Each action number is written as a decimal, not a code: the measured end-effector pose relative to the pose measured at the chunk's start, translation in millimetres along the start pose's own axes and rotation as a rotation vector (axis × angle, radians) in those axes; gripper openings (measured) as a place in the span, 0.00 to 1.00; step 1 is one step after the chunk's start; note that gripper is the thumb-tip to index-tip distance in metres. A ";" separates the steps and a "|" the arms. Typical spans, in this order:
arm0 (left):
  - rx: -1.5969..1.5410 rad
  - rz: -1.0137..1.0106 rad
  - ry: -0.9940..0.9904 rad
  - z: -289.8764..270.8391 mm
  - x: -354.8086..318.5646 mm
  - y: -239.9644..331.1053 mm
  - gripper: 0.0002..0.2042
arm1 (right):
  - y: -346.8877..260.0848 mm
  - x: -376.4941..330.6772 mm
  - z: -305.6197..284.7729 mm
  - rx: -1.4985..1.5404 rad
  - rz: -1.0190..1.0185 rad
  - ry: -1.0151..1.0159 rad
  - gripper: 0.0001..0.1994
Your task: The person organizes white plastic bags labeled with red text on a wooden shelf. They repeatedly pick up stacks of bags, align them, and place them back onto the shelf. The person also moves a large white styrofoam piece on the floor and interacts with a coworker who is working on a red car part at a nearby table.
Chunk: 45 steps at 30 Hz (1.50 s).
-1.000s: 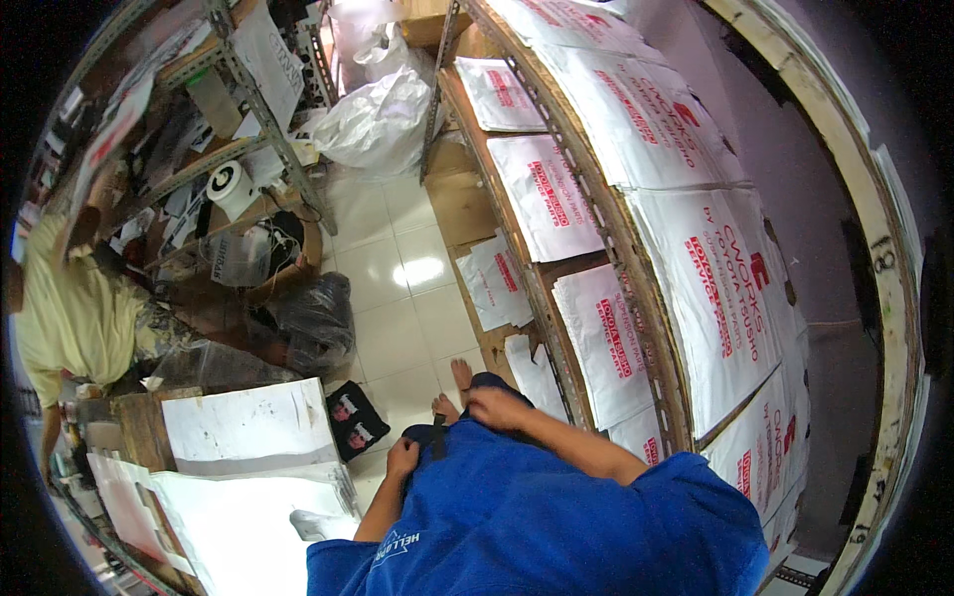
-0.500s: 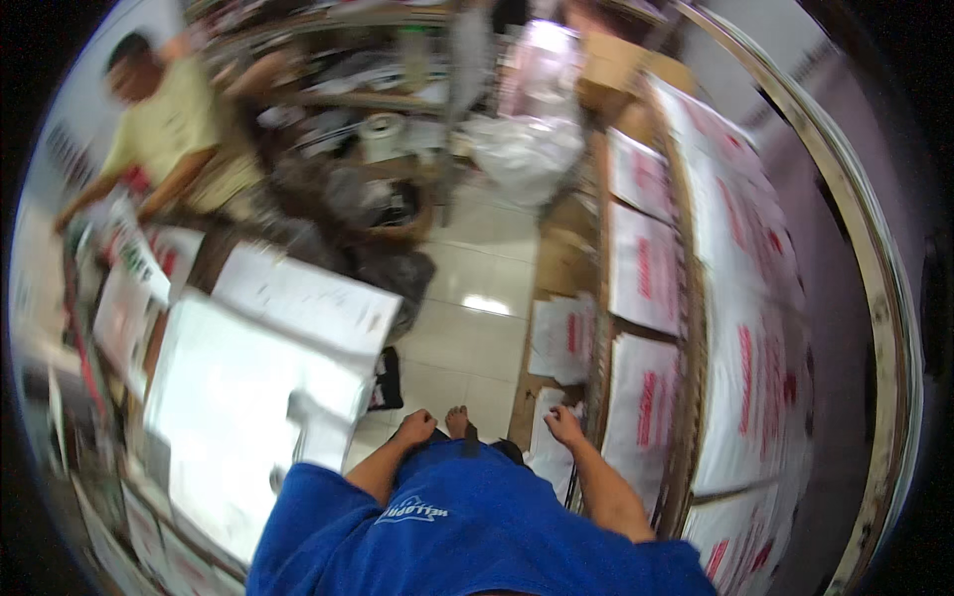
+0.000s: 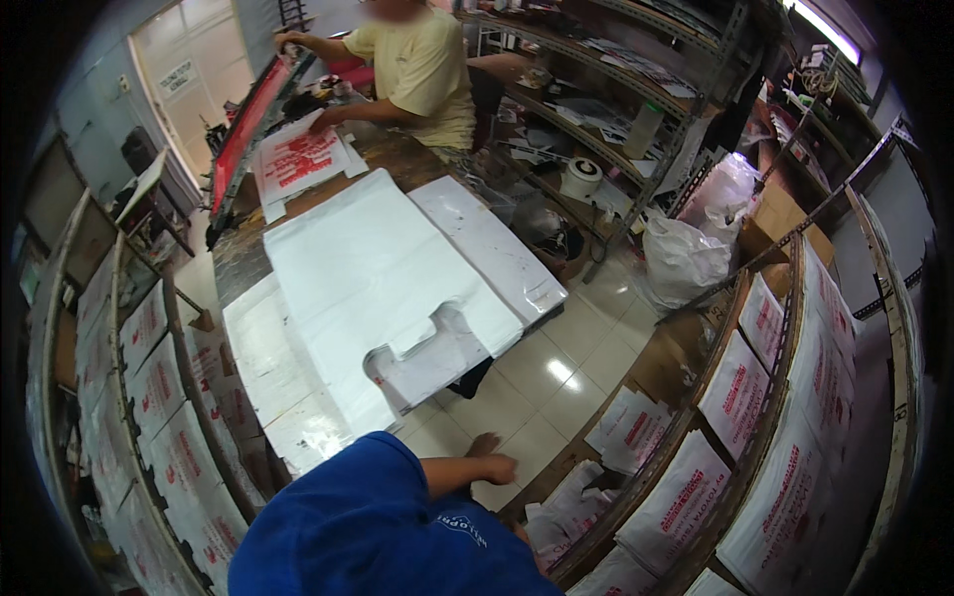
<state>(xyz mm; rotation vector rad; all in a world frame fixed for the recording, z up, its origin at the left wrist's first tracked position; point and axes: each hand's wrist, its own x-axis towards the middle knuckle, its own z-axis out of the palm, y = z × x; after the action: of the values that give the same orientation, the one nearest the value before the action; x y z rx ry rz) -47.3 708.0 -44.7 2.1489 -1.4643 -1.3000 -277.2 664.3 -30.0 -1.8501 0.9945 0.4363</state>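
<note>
A stack of flat white plastic bags with notched ends lies on the dark wooden bench. Beyond the stack's near right corner hangs the bare left hand, its grip too indistinct to tell; the right hand is out of view.

L forearm bare, angled R across front, L hand extended, fingers unclear

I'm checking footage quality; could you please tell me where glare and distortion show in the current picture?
Head view: glare spots the tiled floor; head view, upper right: a tube lamp shines; head view, far right: the rack edge bows outward.
</note>
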 end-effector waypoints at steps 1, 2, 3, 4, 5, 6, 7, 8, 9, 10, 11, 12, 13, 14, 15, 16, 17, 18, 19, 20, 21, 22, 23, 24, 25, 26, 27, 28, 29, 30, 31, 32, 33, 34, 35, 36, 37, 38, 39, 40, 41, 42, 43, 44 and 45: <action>-0.094 0.022 -0.075 -15.5 -1.7 32.6 0.21 | -0.5 -9.5 1.1 -0.003 0.020 -0.010 0.24; -0.116 0.123 -0.063 -36.5 -13.6 68.4 0.21 | 0.6 -17.3 2.0 0.003 0.052 -0.027 0.24; -0.136 0.220 -0.047 -56.0 -27.6 100.5 0.21 | 2.4 -24.5 2.9 0.008 0.082 -0.046 0.24; -0.113 0.345 -0.008 -66.2 -37.0 123.6 0.19 | 1.5 -31.3 3.0 0.013 0.107 -0.067 0.24; -0.089 0.469 0.032 -74.7 -48.4 140.6 0.17 | 1.9 -37.5 2.4 0.020 0.134 -0.088 0.25; -0.093 0.572 0.087 -85.2 -64.1 152.7 0.17 | 3.2 -41.7 1.8 0.030 0.159 -0.104 0.25; -0.095 0.675 0.138 -96.8 -81.8 161.4 0.16 | 7.4 -42.3 2.7 0.051 0.191 -0.118 0.25; -0.065 0.705 0.136 -109.0 -103.4 166.0 0.17 | 17.8 -39.8 6.9 0.068 0.219 -0.131 0.25; -0.025 0.750 0.122 -123.3 -124.5 171.3 0.17 | 26.7 -37.5 8.3 0.086 0.233 -0.127 0.25; 0.021 0.813 0.094 -137.1 -144.7 177.9 0.17 | 69.2 -15.3 21.6 0.103 0.189 -0.049 0.24; 0.006 0.856 0.100 -150.1 -165.4 178.8 0.17 | 117.1 9.7 35.5 0.113 0.145 0.029 0.24; -0.013 0.889 0.101 -160.6 -188.0 172.3 0.16 | 127.3 22.4 40.1 0.117 0.091 0.088 0.23; -0.037 0.920 0.090 -168.2 -210.2 162.2 0.16 | 129.3 18.3 47.2 0.127 0.048 0.147 0.22; -0.044 0.882 0.112 -174.3 -230.3 148.3 0.16 | 129.3 19.8 50.3 0.101 0.000 0.160 0.22; -0.048 0.854 0.116 -180.4 -249.5 132.9 0.16 | 120.4 20.6 53.0 0.087 -0.035 0.185 0.22; -0.012 0.786 0.168 -187.7 -272.1 118.8 0.16 | 113.5 16.5 58.8 0.032 -0.028 0.222 0.22; 0.025 0.721 0.219 -196.6 -295.5 104.0 0.16 | 105.6 13.7 68.0 -0.023 -0.015 0.256 0.23; -0.024 0.667 0.299 -198.8 -316.4 90.3 0.15 | 95.8 6.2 79.0 -0.018 0.026 0.231 0.24; -0.078 0.614 0.373 -197.6 -330.4 71.4 0.14 | 81.9 -2.3 82.0 -0.012 0.073 0.206 0.25; -0.112 0.519 0.480 -190.8 -349.7 46.2 0.14 | 40.3 -16.7 81.1 0.041 0.128 0.166 0.25; -0.135 0.413 0.596 -181.0 -374.2 25.0 0.13 | 0.6 -35.8 89.6 0.095 0.166 0.120 0.25; -0.121 0.314 0.693 -169.6 -394.1 1.8 0.13 | -5.0 -40.1 110.5 0.063 0.136 0.135 0.25; -0.109 0.212 0.797 -156.1 -409.0 -24.2 0.14 | -5.8 -33.6 129.1 0.024 0.102 0.148 0.24; -0.104 0.125 0.861 -138.6 -422.9 -53.1 0.15 | -10.7 -30.3 144.9 -0.028 0.067 0.157 0.24; -0.109 0.034 0.928 -120.9 -432.5 -80.4 0.16 | -15.2 -31.5 160.4 -0.032 0.050 0.114 0.24; -0.075 -0.021 0.962 -104.6 -439.6 -101.0 0.17 | -17.4 -33.7 176.2 -0.042 0.032 0.065 0.24; -0.042 -0.081 0.997 -88.5 -446.4 -118.3 0.18 | -18.0 -37.6 192.6 -0.053 0.014 0.011 0.23; -0.010 -0.157 1.038 -75.3 -451.8 -130.5 0.19 | -23.0 -42.5 207.3 -0.102 -0.037 -0.007 0.23; 0.052 -0.139 1.054 -64.3 -455.9 -141.3 0.20 | -34.7 -46.6 218.1 -0.162 -0.099 -0.035 0.23; 0.114 -0.121 1.068 -52.9 -458.0 -151.1 0.21 | -44.0 -51.1 225.9 -0.222 -0.161 -0.062 0.22; 0.177 -0.097 1.080 -43.2 -459.5 -158.2 0.22 | -51.2 -53.8 229.0 -0.223 -0.160 -0.063 0.22; 0.207 -0.105 1.100 -41.4 -458.2 -155.5 0.22 | -59.9 -53.4 231.6 -0.226 -0.168 -0.066 0.21; 0.193 -0.113 1.139 -39.7 -456.5 -158.4 0.22 | -65.2 -56.0 234.3 -0.228 -0.173 -0.068 0.21; 0.177 -0.108 1.174 -37.6 -450.6 -160.0 0.22 | -61.1 -52.2 235.1 -0.187 -0.156 -0.066 0.20; 0.165 -0.106 1.214 -36.8 -446.3 -161.7 0.21 | -60.0 -51.4 235.6 -0.188 -0.154 -0.026 0.20; 0.166 -0.101 1.255 -35.9 -443.5 -161.5 0.20 | -57.7 -50.4 234.4 -0.187 -0.150 0.017 0.20; 0.165 -0.096 1.285 -34.9 -440.7 -162.7 0.20 | -56.9 -48.7 230.3 -0.183 -0.145 0.063 0.20; 0.166 -0.099 1.319 -33.7 -439.8 -165.2 0.19 | -76.7 -62.7 216.0 -0.119 -0.058 0.036 0.22; 0.167 -0.100 1.353 -32.2 -438.4 -167.7 0.19 | -76.6 -63.2 212.0 -0.104 -0.029 0.049 0.22; 0.175 -0.096 1.370 -31.0 -437.0 -169.7 0.19 | -74.6 -66.4 207.5 -0.087 0.005 0.063 0.22; 0.183 -0.091 1.387 -29.7 -435.4 -171.7 0.18 | -71.2 -69.8 203.0 -0.070 0.039 0.078 0.22; 0.191 -0.087 1.404 -28.0 -433.5 -173.0 0.18 | -64.7 -74.7 200.0 -0.091 0.059 0.097 0.22; 0.189 -0.077 1.414 -27.7 -429.7 -173.4 0.18 | -55.2 -80.6 198.0 -0.105 0.078 0.123 0.22; 0.191 -0.073 1.425 -26.2 -428.5 -175.2 0.18 | -46.7 -85.6 198.7 -0.119 0.094 0.143 0.22; 0.193 -0.070 1.436 -25.7 -427.2 -175.4 0.18 | -39.5 -90.8 198.6 -0.113 0.119 0.155 0.22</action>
<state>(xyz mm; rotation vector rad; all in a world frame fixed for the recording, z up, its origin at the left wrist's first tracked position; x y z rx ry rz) 38.1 1141.9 90.7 2.2604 -0.8168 0.4958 -277.5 885.9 -42.5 -1.9557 1.2106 0.4334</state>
